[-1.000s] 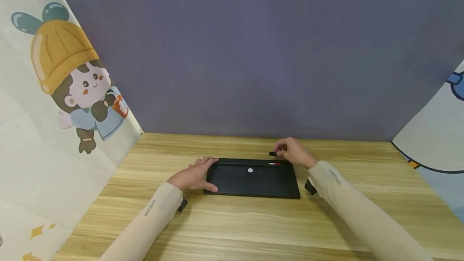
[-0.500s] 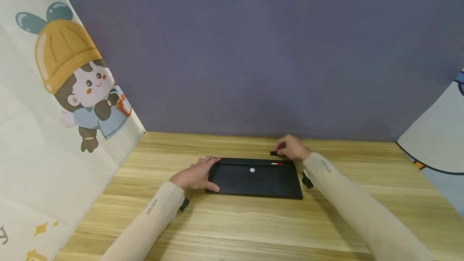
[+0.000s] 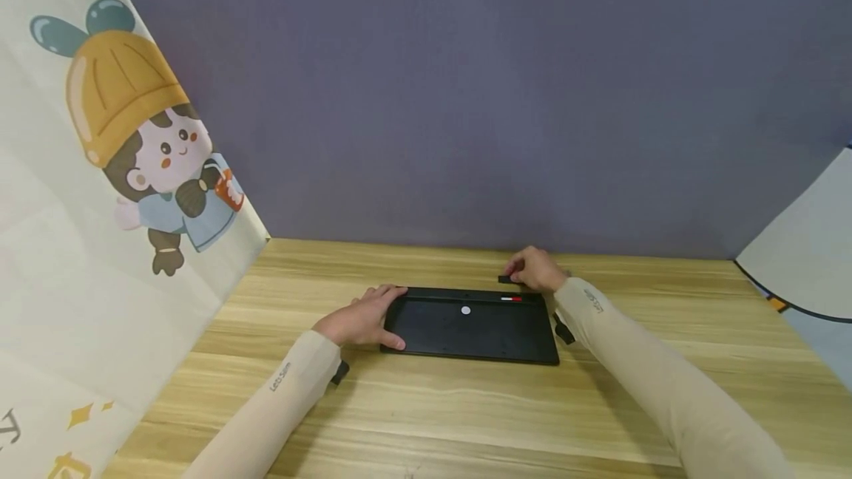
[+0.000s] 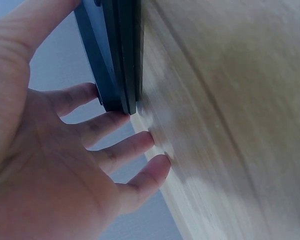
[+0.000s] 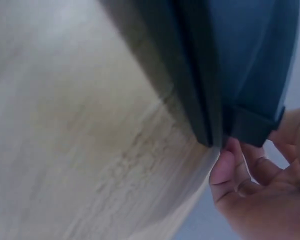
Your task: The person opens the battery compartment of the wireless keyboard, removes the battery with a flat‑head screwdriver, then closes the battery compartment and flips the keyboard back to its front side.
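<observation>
A black keyboard (image 3: 472, 335) lies underside up on the wooden table, with a small red-and-white cylinder like a battery (image 3: 511, 299) in the slot along its far edge. My left hand (image 3: 362, 320) rests at its left end, thumb on the near corner and fingertips at the far one. In the left wrist view those fingers (image 4: 92, 129) are nearly straight, the lower ones reaching the table. Just beyond the far right corner, my right hand (image 3: 538, 272) pinches a small flat black piece (image 3: 504, 279), partly hidden by the fingers. The right wrist view shows curled fingertips behind the keyboard's end (image 5: 250, 125).
A round white sticker (image 3: 466, 310) marks the keyboard's underside. Wooden tabletop (image 3: 426, 420) surrounds it, and a grey-blue panel (image 3: 466, 94) rises close behind my right hand. A white wall with a cartoon figure (image 3: 163, 139) stands to the left.
My right wrist has swung a little left toward the keyboard, its fingers keeping the black piece in about the same place. The left hand stays put; the head view has shifted slightly.
</observation>
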### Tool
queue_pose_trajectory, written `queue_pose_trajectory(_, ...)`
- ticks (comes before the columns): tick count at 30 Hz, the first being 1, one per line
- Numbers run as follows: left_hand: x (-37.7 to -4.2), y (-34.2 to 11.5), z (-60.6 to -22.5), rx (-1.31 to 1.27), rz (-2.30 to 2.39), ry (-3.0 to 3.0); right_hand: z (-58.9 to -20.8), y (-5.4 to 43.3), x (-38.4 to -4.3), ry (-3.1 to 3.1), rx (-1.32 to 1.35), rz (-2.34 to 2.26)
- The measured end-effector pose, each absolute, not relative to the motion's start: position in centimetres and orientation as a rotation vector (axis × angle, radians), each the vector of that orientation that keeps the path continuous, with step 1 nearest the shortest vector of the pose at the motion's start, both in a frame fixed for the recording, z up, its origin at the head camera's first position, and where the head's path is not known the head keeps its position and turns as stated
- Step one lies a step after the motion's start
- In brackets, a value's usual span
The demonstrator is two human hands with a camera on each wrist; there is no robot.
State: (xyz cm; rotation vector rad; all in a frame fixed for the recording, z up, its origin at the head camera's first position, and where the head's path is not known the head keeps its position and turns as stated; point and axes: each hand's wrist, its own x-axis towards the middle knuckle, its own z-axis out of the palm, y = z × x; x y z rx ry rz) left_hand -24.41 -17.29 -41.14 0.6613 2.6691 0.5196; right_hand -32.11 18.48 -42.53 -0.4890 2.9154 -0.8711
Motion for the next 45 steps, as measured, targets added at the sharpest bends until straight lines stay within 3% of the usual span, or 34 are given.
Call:
queue_pose_trajectory(8,-24.5,-17.2,-41.2,0.653,0.505,2.681,-41.5,20.2,-31.1,2.959,-0.593,-0.934)
queue_pose_trajectory(25,-24.7,-17.1,-41.5,0.649,0.549,2.682,-38.8,26.7,-25.5,2.908,-0.448,-0.738)
queue_pose_trajectory(34,-24.6,-16.7,-41.3,0.610,0.563,2.676,-40.2,29.1,-22.1,2.924,-0.351,-0.608)
queue_pose_trajectory(45,-24.8,-16.3,-41.1,0.605,0.568,2.676,-41.9,30.0,-21.1,2.977,-0.305,-0.696)
